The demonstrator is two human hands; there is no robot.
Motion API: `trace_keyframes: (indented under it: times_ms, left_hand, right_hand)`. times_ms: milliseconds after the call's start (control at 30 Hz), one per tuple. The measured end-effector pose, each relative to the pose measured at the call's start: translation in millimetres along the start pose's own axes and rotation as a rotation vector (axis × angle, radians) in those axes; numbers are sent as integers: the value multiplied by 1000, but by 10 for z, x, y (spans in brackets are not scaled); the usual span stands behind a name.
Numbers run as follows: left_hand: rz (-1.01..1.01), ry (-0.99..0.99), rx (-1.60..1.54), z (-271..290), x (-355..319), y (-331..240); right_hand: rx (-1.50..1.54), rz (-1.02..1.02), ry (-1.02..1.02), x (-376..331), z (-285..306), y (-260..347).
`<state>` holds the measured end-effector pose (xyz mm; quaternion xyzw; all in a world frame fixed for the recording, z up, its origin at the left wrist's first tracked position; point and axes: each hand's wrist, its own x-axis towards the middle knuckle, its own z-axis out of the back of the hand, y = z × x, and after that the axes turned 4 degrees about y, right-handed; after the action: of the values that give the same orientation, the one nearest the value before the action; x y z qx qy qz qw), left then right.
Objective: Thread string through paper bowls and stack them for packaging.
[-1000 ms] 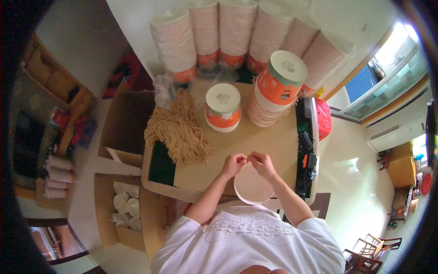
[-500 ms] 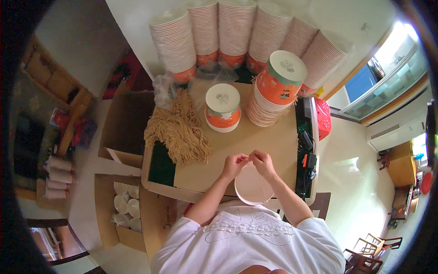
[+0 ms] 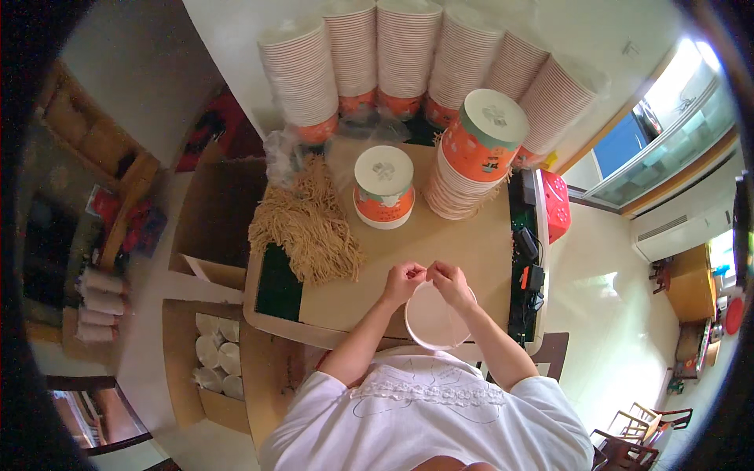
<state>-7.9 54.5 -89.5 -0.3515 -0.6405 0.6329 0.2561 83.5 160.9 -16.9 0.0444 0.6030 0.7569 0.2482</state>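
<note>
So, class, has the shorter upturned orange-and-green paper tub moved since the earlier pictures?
No: the tub keeps its place on the flat brown cardboard sheet.

No word or number is clear enough to be read. On the round base of the single upturned paper tub [image 3: 384, 188] there is a small grey print, and pale marks stand on its orange side; the tall stack of tubs [image 3: 481, 149] carries similar grey print on its uppermost base and blurred marks on its orange band
</note>
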Motion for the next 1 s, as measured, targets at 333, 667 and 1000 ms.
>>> trace_keyframes:
  times_ms: [333, 667, 1000]
  left_hand:
    - [-63, -1, 80, 36, -4, -32]
    - [-6, 50, 60, 70, -40, -101]
    - [215, 172, 13, 105, -131, -27]
  right_hand:
    - [177, 1, 122, -104, 24, 225]
    - [242, -17, 244, -266, 73, 452]
    - [37, -6, 285, -301, 156, 435]
